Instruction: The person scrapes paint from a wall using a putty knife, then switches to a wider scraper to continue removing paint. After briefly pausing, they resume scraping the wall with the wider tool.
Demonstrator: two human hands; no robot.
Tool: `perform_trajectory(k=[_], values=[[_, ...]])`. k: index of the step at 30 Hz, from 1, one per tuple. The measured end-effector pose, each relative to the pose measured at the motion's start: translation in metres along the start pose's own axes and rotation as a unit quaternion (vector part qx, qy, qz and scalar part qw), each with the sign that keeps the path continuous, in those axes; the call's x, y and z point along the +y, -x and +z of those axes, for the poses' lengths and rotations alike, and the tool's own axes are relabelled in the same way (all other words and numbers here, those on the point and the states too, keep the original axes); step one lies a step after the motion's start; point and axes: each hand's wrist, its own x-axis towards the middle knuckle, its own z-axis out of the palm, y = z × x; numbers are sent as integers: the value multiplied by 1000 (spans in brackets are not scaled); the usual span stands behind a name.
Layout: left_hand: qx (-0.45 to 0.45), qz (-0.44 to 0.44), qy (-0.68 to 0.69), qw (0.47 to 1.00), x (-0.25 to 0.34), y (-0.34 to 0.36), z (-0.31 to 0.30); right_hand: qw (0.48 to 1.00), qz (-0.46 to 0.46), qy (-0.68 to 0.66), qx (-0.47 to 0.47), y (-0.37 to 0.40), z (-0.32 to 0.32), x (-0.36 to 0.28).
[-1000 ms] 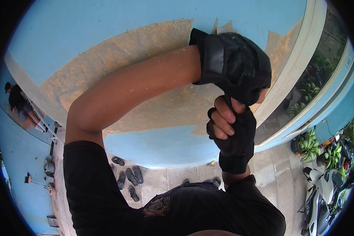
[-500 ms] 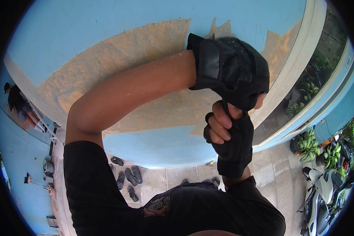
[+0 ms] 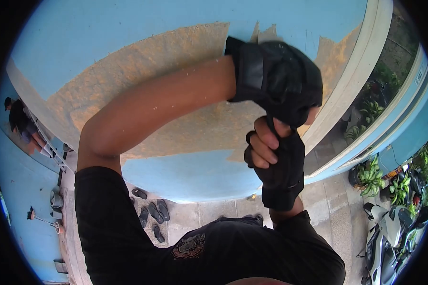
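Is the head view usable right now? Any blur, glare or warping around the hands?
Head view: strong fisheye with black corners, so the wall bows into a curve. Head view: even daylight, no glare, only soft shadows. Head view: the left hand looks slightly soft at its top edge, while the right hand is sharp.

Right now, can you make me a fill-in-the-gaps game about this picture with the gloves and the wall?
1. The left hand and right hand both wear ___ gloves.
2. The left hand is clenched ___ the right hand.
3. The wall has ___ paint around the scraped patch.
4. Potted ___ stand near the scooter.
Missing words: black, above, blue, plants.
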Motion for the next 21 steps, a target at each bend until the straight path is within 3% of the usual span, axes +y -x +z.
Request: perform_trajectory(k=[1,5,7,11,13,16,19,21], values=[[24,-11,-74,997,7,3,-2,1000,11,-7,2,0,-1,-2],[-14,-43,-84,995,3,-5,-7,1000,21,-16,-15,-4,-8,-7],[77,7,-61,995,0,3,1,1000,17,-7,-12,-3,-6,-4],[92,35,-83,992,-6,-4,5,999,29,0,15,-1,1,-11],[98,49,7,994,-8,-5,3,999,20,-32,8,-7,-2,-11],[64,-3,-68,996,11,-1,2,999,44,-3,10,7,0,-8],[41,4,-3,999,-1,-4,-6,999,40,-24,-24,-7,-6,-17],[34,1,-43,998,0,-6,-7,998,32,-37,-32,-8,-2,-17]])
